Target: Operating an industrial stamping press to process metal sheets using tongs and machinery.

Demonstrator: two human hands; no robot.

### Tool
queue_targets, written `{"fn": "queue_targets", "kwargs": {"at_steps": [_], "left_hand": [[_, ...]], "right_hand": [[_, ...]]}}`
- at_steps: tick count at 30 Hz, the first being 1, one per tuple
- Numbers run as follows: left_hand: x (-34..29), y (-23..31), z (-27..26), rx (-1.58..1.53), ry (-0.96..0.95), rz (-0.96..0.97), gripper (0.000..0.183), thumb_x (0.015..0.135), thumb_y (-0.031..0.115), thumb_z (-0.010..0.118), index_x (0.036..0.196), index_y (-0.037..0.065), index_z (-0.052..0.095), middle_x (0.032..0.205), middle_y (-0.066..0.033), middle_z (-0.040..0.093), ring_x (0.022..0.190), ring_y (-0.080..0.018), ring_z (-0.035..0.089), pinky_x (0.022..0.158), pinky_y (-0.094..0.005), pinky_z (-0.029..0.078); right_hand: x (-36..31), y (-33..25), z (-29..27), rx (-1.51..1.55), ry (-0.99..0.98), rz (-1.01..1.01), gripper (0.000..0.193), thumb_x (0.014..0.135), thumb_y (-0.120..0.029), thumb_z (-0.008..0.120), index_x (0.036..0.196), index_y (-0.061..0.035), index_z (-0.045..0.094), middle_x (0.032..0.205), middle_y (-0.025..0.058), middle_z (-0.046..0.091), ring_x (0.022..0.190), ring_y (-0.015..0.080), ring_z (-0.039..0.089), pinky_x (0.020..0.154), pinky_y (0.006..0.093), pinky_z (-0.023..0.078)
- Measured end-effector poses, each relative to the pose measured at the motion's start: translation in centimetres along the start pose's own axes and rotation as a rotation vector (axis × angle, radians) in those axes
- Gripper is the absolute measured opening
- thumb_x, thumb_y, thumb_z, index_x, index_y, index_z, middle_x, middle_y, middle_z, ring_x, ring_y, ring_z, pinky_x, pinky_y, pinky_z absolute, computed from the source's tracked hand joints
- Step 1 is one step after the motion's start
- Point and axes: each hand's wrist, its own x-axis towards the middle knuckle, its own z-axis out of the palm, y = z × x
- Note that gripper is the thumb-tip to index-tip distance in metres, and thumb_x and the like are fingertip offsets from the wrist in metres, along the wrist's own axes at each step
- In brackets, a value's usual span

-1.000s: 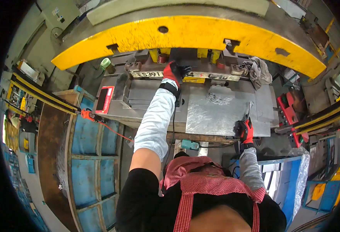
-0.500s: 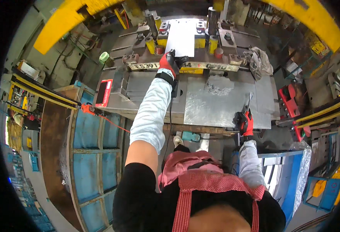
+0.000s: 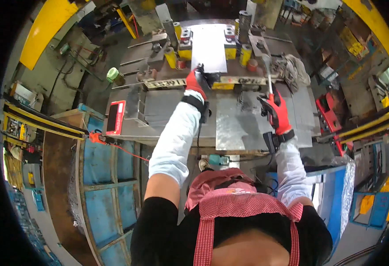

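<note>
My left hand (image 3: 198,83), in a red and black glove, is at the near edge of a bright white flat sheet (image 3: 209,48). Its dark fingertips are apart, and one overlaps the sheet's near left corner. The sheet lies between the posts of a metal die (image 3: 176,83). My right hand (image 3: 276,111), gloved alike, is closed around a long slim metal tool (image 3: 267,71) with a reddish grip. The tool points away from me, over the die's right front edge; glare blurs its tip. Beneath that hand lies a shiny grey metal sheet (image 3: 234,128).
Yellow cylinders (image 3: 246,53) and dark posts flank the white sheet. A grey rag (image 3: 295,73) hangs at the bench's right. To the left are a red-framed dark panel (image 3: 115,117) and a green-lidded container (image 3: 113,75). A blue-panelled rack (image 3: 99,159) stands lower left.
My right hand has moved forward with the tool, from the near edge of the grey sheet towards the die. My left hand stays by the white sheet. The view has shifted slightly.
</note>
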Motion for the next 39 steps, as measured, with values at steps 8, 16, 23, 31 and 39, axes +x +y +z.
{"fn": "queue_targets", "kwargs": {"at_steps": [8, 16, 23, 31, 39], "left_hand": [[-1.0, 0.3, 0.2, -0.114, -0.031, -0.138, 0.031, 0.088, 0.026, 0.046, 0.104, 0.000, 0.050, 0.089, -0.0171, 0.061, 0.071, -0.0301, 0.062, 0.066, -0.0392, 0.054], [-1.1, 0.1, -1.9, -0.088, -0.038, -0.102, 0.038, 0.086, 0.036, 0.050, 0.105, 0.003, 0.052, 0.085, -0.0152, 0.063, 0.068, -0.0273, 0.063, 0.061, -0.0353, 0.054], [-2.1, 0.8, -2.3, 0.021, -0.108, -0.142, 0.037, 0.087, 0.035, 0.049, 0.103, 0.003, 0.054, 0.085, -0.0142, 0.063, 0.069, -0.0253, 0.063, 0.061, -0.0339, 0.055], [1.7, 1.7, -0.2, -0.027, -0.126, -0.069, 0.034, 0.089, 0.032, 0.045, 0.106, 0.003, 0.049, 0.092, -0.0187, 0.061, 0.069, -0.0283, 0.063, 0.062, -0.0343, 0.053], [7.0, 2.8, -0.3, -0.094, -0.029, -0.032, 0.033, 0.089, 0.029, 0.045, 0.108, 0.002, 0.050, 0.094, -0.0146, 0.061, 0.074, -0.0277, 0.063, 0.063, -0.0392, 0.054]], "right_hand": [[20.4, 0.0, 9.2, -0.064, -0.262, 0.110, 0.016, 0.077, -0.022, 0.063, 0.088, -0.0115, 0.057, 0.064, -0.0043, 0.050, 0.051, 0.0053, 0.044, 0.045, 0.0214, 0.034], [8.2, -3.8, 7.6, -0.246, -0.184, 0.009, 0.037, 0.077, -0.006, 0.054, 0.114, -0.0050, 0.049, 0.084, 0.0052, 0.057, 0.077, 0.0125, 0.049, 0.067, 0.0264, 0.038], [-6.5, 0.3, -1.7, -0.067, 0.069, 0.328, 0.052, 0.079, -0.010, 0.055, 0.128, -0.0052, 0.038, 0.076, 0.0030, 0.056, 0.052, 0.0058, 0.044, 0.044, 0.0200, 0.035], [-7.1, 6.1, -3.3, -0.116, 0.262, 0.444, 0.009, 0.079, -0.012, 0.058, 0.083, -0.0061, 0.054, 0.051, -0.0026, 0.043, 0.037, 0.0070, 0.038, 0.034, 0.0220, 0.029], [-8.7, 5.0, -3.6, -0.167, 0.298, 0.358, 0.037, 0.083, -0.013, 0.053, 0.119, -0.0065, 0.047, 0.060, -0.0009, 0.049, 0.042, 0.0061, 0.041, 0.038, 0.0204, 0.032]]}}
